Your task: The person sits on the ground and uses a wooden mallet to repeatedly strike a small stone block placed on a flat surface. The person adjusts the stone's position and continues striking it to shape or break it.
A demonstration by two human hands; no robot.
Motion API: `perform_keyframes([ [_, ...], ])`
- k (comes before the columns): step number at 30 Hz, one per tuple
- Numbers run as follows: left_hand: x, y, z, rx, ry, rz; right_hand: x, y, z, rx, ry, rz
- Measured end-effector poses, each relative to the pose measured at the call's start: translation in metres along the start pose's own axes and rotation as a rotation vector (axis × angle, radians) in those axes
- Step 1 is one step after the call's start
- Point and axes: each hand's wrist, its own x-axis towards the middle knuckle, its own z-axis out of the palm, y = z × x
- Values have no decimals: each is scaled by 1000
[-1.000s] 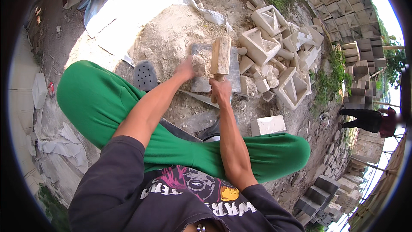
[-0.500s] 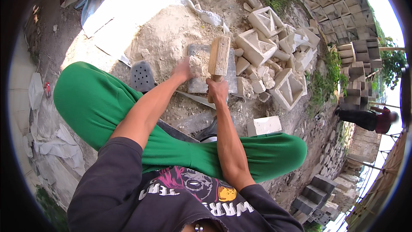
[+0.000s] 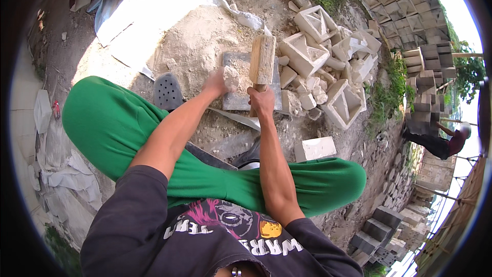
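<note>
My right hand is wrapped round the handle of a wooden mallet. The mallet's thick, worn head points away from me, over a flat dark slab on the ground. A pale, rough chunk of broken block is gripped in my left hand, just left of the mallet head and apart from it. Pale crumbs and powder cover part of the slab. The chunk's underside is hidden, so I cannot tell whether it touches the slab.
Broken pale blocks are heaped right of the slab. A whitish block lies by my right knee. Crushed powder and a white sheet spread at far left. Stacked blocks and another person are at right.
The mallet has shifted slightly away from me, with my right hand on its handle. My left hand still grips the chunk, which shows more clearly. The other person's arm and posture have changed.
</note>
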Motion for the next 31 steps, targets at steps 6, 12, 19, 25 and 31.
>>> perform_keyframes([
  [6, 11, 24, 3, 6, -27, 60, 44, 84, 6, -367, -109, 66],
  [12, 3, 3, 2, 7, -8, -11, 23, 18, 2, -113, -91, 124],
  [19, 12, 7, 12, -10, 25, 46, 37, 60, 14, -333, -37, 26],
  [25, 10, 1, 4, -5, -5, 4, 25, 18, 6, -122, -127, 188],
  [31, 13, 6, 12, 11, 1, 14, 15, 12, 3, 1, -84, 1],
])
